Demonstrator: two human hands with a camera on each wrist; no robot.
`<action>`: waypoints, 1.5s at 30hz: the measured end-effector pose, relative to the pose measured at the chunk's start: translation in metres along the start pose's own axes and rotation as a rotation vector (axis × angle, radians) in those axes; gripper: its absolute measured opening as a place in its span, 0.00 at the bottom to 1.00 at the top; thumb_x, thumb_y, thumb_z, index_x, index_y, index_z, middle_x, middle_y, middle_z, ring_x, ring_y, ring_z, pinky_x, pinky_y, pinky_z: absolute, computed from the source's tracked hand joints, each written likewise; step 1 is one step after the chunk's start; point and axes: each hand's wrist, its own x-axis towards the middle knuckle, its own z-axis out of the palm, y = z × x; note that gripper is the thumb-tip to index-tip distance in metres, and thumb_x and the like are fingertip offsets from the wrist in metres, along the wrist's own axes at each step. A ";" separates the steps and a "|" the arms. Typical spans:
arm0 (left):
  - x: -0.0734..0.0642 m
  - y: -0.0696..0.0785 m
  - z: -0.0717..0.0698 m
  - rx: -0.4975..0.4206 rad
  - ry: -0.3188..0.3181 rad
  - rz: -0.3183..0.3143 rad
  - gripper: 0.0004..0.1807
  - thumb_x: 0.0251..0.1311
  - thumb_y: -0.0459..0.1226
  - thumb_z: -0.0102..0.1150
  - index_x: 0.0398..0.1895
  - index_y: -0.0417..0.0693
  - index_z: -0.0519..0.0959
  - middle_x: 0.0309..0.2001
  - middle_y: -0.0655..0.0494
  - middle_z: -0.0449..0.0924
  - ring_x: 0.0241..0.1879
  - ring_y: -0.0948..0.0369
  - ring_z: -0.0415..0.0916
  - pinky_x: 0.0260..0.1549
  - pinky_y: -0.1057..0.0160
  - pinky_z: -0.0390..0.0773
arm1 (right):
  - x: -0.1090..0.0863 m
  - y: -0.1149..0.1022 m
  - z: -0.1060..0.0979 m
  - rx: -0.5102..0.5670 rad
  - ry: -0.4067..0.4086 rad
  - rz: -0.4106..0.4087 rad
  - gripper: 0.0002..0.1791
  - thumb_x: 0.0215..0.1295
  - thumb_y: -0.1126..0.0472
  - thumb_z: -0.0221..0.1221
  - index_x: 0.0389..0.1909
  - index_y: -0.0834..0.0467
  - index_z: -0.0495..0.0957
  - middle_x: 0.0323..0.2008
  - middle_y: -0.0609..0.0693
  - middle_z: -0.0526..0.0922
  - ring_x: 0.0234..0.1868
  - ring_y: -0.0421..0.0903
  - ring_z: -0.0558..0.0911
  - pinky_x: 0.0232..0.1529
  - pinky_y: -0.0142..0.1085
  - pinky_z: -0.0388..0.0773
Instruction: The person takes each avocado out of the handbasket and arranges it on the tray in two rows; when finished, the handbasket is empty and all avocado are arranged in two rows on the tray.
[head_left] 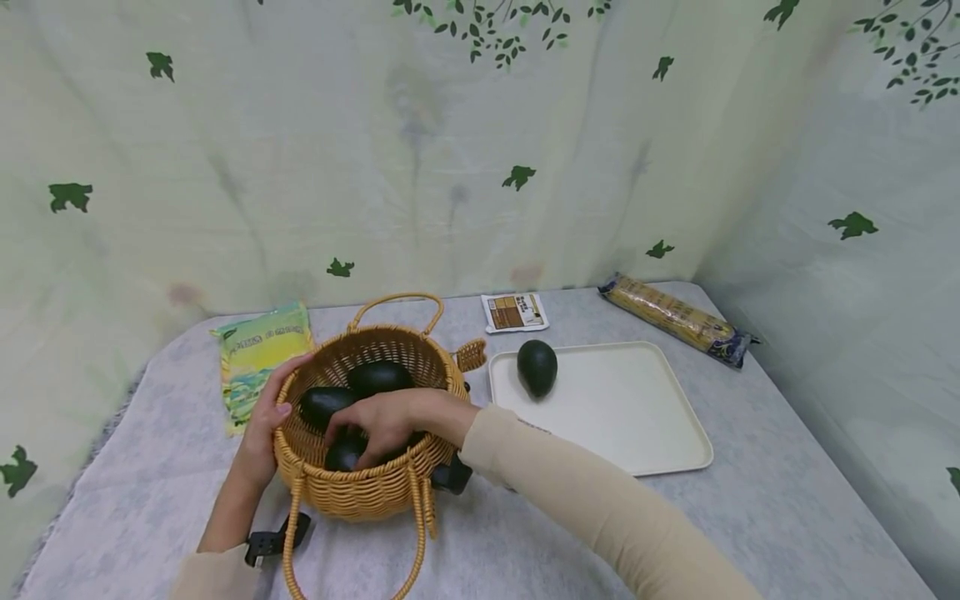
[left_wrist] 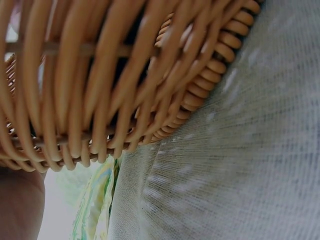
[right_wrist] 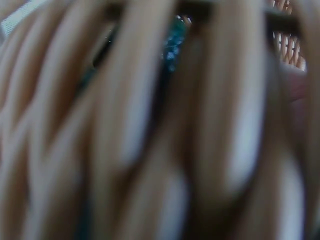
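Observation:
A round wicker basket (head_left: 367, 496) with looped handles stands on the cloth, several dark green avocados (head_left: 378, 377) inside it. My left hand (head_left: 264, 421) grips its left rim, thumb over the edge. Reaching in over the right side, my right hand (head_left: 382, 421) has its fingers curled round an avocado at the near side of the basket; the palm side is hidden. On the left part of a white tray (head_left: 622, 408) lies another avocado (head_left: 537, 368). Basket weave (left_wrist: 100, 75) fills much of the left wrist view, and blurred weave (right_wrist: 135, 125) covers the right wrist view.
A yellow-green packet (head_left: 262, 358) lies behind the basket's left side. Toward the back are a small white-and-brown packet (head_left: 515, 312) and, at the right, a long noodle-like package (head_left: 675, 319). A patterned curtain (head_left: 450, 167) hangs behind the table.

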 end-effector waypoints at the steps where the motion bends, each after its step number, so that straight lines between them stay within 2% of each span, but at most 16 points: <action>1: 0.000 0.000 0.000 0.005 -0.005 0.001 0.33 0.72 0.37 0.34 0.80 0.44 0.58 0.74 0.55 0.61 0.70 0.57 0.61 0.59 0.73 0.69 | 0.000 0.000 0.000 -0.005 0.007 -0.007 0.28 0.67 0.53 0.68 0.67 0.44 0.74 0.63 0.41 0.77 0.60 0.34 0.75 0.55 0.23 0.69; 6: -0.001 -0.002 -0.001 0.016 0.002 0.007 0.33 0.72 0.37 0.34 0.80 0.41 0.58 0.74 0.54 0.61 0.70 0.57 0.61 0.59 0.73 0.69 | 0.000 0.000 0.000 -0.032 0.028 -0.040 0.24 0.66 0.53 0.68 0.63 0.46 0.77 0.60 0.40 0.79 0.56 0.33 0.76 0.52 0.22 0.69; 10: -0.002 -0.003 0.000 0.013 0.015 0.010 0.33 0.72 0.37 0.34 0.79 0.40 0.58 0.74 0.54 0.61 0.69 0.56 0.61 0.59 0.73 0.69 | -0.002 0.001 -0.001 -0.040 0.042 -0.054 0.27 0.66 0.50 0.69 0.66 0.43 0.78 0.62 0.38 0.79 0.60 0.32 0.76 0.56 0.22 0.69; 15: -0.004 -0.004 0.001 0.000 0.013 0.013 0.33 0.72 0.37 0.33 0.79 0.40 0.57 0.73 0.53 0.61 0.69 0.55 0.62 0.58 0.73 0.71 | -0.006 0.004 -0.003 -0.004 0.109 -0.069 0.32 0.64 0.45 0.70 0.70 0.43 0.76 0.63 0.39 0.80 0.60 0.33 0.77 0.55 0.24 0.71; 21: -0.005 -0.006 0.002 -0.006 0.014 0.002 0.32 0.72 0.37 0.32 0.80 0.40 0.57 0.74 0.54 0.60 0.69 0.55 0.62 0.57 0.72 0.72 | -0.008 0.007 -0.004 0.022 0.220 -0.068 0.33 0.65 0.46 0.70 0.71 0.45 0.75 0.63 0.40 0.81 0.58 0.33 0.79 0.51 0.24 0.71; 28: -0.007 -0.007 0.002 0.012 0.011 0.003 0.32 0.73 0.38 0.33 0.79 0.41 0.57 0.74 0.54 0.60 0.69 0.57 0.63 0.57 0.73 0.72 | -0.018 0.011 -0.011 0.118 0.319 -0.059 0.33 0.64 0.45 0.70 0.70 0.42 0.76 0.63 0.41 0.80 0.55 0.35 0.79 0.48 0.26 0.74; 35: -0.004 -0.002 -0.003 0.012 0.000 0.019 0.32 0.72 0.37 0.33 0.79 0.40 0.57 0.74 0.54 0.60 0.70 0.61 0.61 0.60 0.73 0.68 | -0.041 0.014 -0.023 0.240 0.438 -0.109 0.33 0.62 0.44 0.71 0.69 0.40 0.77 0.66 0.38 0.77 0.58 0.34 0.79 0.54 0.27 0.74; 41: 0.000 0.000 -0.004 0.032 -0.022 0.006 0.32 0.73 0.38 0.32 0.80 0.42 0.57 0.75 0.56 0.59 0.71 0.61 0.59 0.62 0.74 0.66 | -0.058 0.018 -0.021 0.335 0.521 -0.095 0.31 0.64 0.44 0.68 0.69 0.40 0.76 0.63 0.37 0.77 0.53 0.36 0.79 0.52 0.31 0.76; 45: 0.000 0.000 -0.002 0.032 -0.002 0.006 0.32 0.72 0.38 0.34 0.79 0.42 0.58 0.74 0.56 0.61 0.71 0.61 0.60 0.62 0.74 0.65 | -0.064 0.019 -0.018 0.351 0.549 -0.093 0.32 0.65 0.43 0.67 0.70 0.40 0.76 0.61 0.37 0.78 0.51 0.35 0.79 0.51 0.32 0.77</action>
